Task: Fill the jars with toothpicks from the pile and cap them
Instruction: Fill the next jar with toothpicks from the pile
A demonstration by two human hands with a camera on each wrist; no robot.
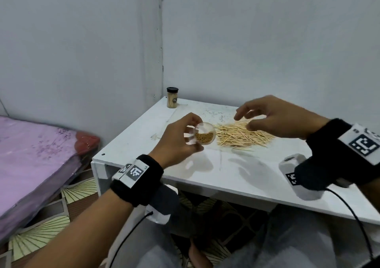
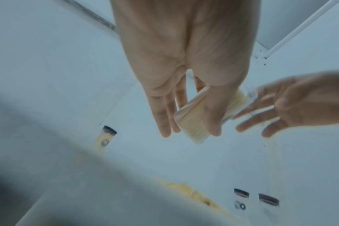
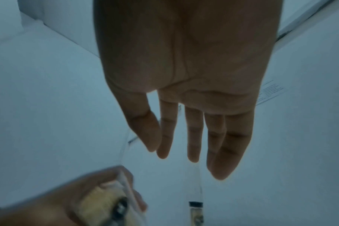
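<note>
Left hand (image 1: 176, 142) grips the half-filled jar (image 1: 204, 133) tipped sideways at frame centre, mouth toward the toothpick pile (image 1: 242, 137) on the desk (image 1: 236, 177) just right of it, while the right hand (image 1: 275, 119), fingers spread and empty, hovers directly above that pile, nearer.
</note>
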